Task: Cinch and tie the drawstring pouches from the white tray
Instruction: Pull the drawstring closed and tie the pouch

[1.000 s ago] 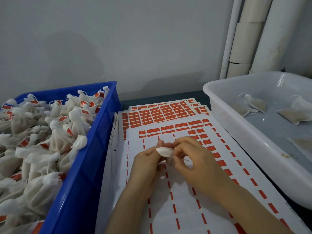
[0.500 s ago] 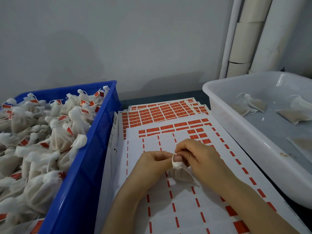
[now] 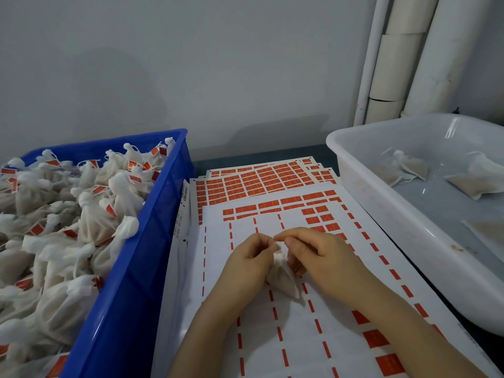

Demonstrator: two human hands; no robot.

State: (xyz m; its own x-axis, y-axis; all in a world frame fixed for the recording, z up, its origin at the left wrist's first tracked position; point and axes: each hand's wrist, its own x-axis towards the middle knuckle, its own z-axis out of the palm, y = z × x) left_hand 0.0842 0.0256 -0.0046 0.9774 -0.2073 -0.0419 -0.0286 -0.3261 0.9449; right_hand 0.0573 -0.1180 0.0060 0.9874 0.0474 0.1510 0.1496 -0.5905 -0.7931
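A small white drawstring pouch (image 3: 282,279) hangs between my hands above the label sheets, its gathered neck up. My left hand (image 3: 246,264) pinches the neck from the left. My right hand (image 3: 317,257) pinches at the neck from the right, thumb and forefinger together near the top. The string itself is too thin to make out. The white tray (image 3: 381,214) stands at the right with a few flat, untied pouches (image 3: 409,167) lying in it.
A blue crate (image 3: 128,282) at the left is heaped with tied pouches bearing red tags (image 3: 92,214). Sheets of red labels (image 3: 261,181) cover the table between crate and tray. A grey wall and white pipes (image 3: 403,58) stand behind.
The pouch has dropped from a bundle held high between the fingertips to hanging below its neck. Both hands stay close together at the neck, fingers shifting around it.
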